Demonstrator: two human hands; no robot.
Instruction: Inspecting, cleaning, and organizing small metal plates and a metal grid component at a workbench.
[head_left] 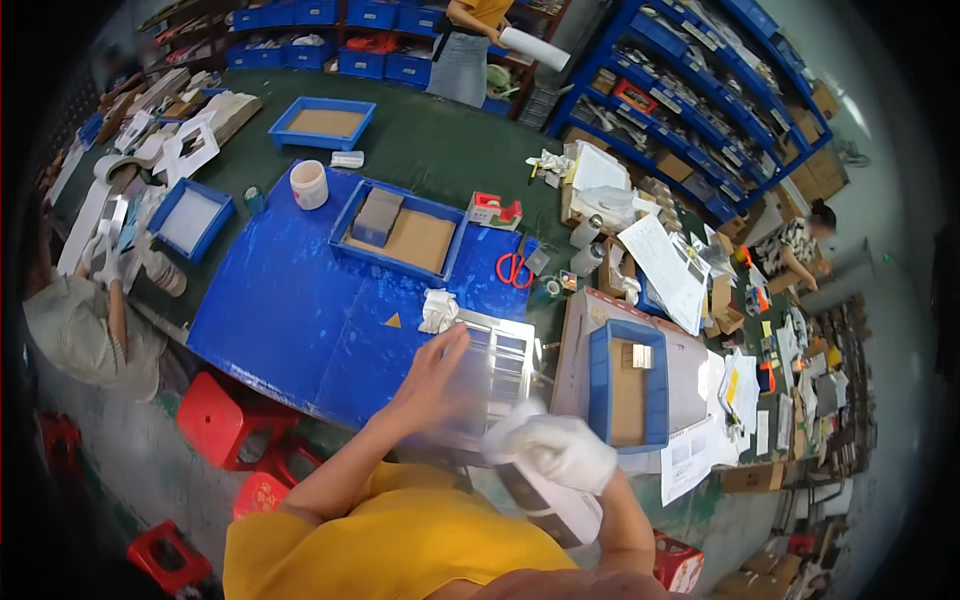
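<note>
My bare left hand (432,378) reaches over the blue table covering, its fingers stretched out and partly smeared by motion. Beside its fingertips lies a silvery metal frame (510,362) with several rectangular openings. A crumpled white cloth (438,311) sits just beyond that hand. My right hand (565,452) wears a white glove, with its fingers curled in near the frame's close end. Blur hides what, if anything, those fingers hold. Below the glove shows a pale panel with a dark strip (560,505), close to my body.
A blue tray (455,262) holds grey blocks; another blue tray (597,385) stands to the right with small metal pieces. Red scissors (514,270), a tape dispenser (497,210) and a white tub (309,186) are on the table. Red stools (212,415) stand left; other people work nearby.
</note>
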